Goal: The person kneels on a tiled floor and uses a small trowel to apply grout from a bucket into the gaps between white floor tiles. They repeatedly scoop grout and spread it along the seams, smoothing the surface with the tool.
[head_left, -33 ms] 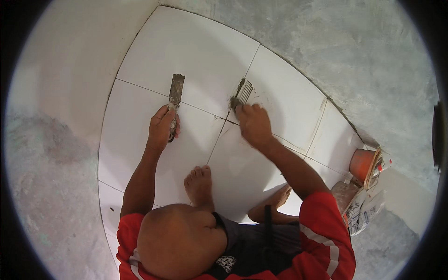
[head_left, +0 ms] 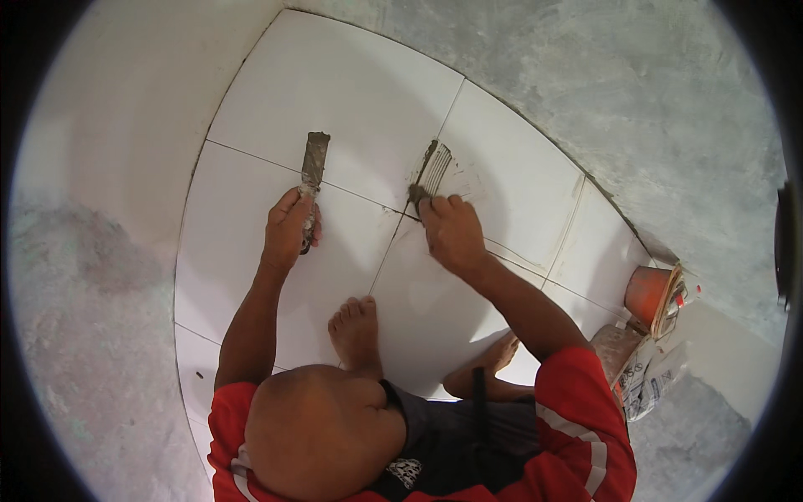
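Observation:
My left hand [head_left: 286,230] is closed round the handle of a putty knife [head_left: 315,157], its narrow blade coated in dark grout and pointing away from me above the white tiles. Over a tile joint, my right hand [head_left: 454,234] pinches a small dark grout-smeared piece [head_left: 416,194]; fingers and grout hide what kind it is. It touches the floor close to where the joints cross. Beyond it, wet dark grout [head_left: 428,159] lies along the joint, with comb-like streaks fanning onto the white tile [head_left: 502,180] to its right.
At the right by the wall stand an orange bucket [head_left: 647,293], a greyish container [head_left: 615,347] and a printed plastic bag [head_left: 652,386]. My bare feet [head_left: 355,330] rest on the tiles. A rough grey wall [head_left: 619,100] borders the floor at the far side, a pale one at the left.
My right hand has shifted slightly toward me and left along the joint with the dark piece. The left hand and putty knife have hardly moved.

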{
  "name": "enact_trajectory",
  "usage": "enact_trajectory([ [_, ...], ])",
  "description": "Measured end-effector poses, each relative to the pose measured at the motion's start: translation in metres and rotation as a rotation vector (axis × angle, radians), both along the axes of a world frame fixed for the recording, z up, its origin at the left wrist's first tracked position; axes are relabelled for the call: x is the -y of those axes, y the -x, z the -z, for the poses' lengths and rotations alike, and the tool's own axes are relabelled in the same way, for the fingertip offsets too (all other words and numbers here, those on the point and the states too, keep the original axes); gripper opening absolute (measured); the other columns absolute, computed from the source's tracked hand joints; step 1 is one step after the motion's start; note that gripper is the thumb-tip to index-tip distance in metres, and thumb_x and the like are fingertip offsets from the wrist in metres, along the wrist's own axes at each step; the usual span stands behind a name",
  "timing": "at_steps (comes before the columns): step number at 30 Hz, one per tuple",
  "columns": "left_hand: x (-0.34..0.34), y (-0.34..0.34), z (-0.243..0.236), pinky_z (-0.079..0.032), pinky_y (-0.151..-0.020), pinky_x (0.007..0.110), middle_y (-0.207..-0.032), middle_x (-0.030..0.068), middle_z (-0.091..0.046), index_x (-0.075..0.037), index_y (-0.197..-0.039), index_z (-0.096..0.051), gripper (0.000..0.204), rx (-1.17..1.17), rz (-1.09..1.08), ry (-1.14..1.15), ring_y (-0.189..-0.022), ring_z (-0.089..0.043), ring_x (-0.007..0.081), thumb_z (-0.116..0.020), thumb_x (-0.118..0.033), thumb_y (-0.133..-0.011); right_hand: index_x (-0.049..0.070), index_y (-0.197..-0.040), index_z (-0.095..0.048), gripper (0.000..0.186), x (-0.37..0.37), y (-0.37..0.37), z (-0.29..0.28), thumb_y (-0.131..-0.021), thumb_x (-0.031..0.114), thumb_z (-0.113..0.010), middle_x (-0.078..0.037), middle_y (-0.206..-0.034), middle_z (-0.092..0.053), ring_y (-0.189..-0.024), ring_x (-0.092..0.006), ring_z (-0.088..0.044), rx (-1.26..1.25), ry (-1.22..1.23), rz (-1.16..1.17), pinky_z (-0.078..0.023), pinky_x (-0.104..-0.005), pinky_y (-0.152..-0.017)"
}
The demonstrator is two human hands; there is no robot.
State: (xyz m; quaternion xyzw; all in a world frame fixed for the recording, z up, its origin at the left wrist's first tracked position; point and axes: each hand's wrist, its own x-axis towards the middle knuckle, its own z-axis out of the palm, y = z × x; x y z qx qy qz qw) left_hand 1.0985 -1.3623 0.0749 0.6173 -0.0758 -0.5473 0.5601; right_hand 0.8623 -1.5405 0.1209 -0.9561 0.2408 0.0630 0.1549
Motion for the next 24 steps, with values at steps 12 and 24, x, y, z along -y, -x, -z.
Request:
enact_trajectory([
  [12,0.004,-0.001,0.0,-0.046,-0.048,0.027,-0.077,0.0016,-0.059,-0.005,-0.105,-0.06,0.02,0.012,-0.018,0.009,-0.056,-0.056,0.01,-0.049,-0.022,-0.105,0.007,-0.107,-0.07,0.027,0.048,-0.003,0.035,-0.08,0.005,-0.065,-0.014,-0.09,-0.061,-0.086,-0.0353,-0.059,0.287,0.002,0.076,-0.05,-0.0482,-0.075],
  [24,0.003,0.0,0.0,-0.046,-0.047,0.027,-0.076,0.0016,-0.058,-0.005,-0.101,-0.059,0.021,0.029,-0.009,0.03,-0.055,-0.055,0.01,-0.049,-0.023,-0.106,0.003,-0.113,-0.069,0.03,0.086,-0.002,0.029,-0.083,0.005,-0.068,-0.015,-0.095,-0.064,-0.089,-0.0351,-0.061,0.298,0.124,0.279,-0.052,-0.0462,-0.078],
])
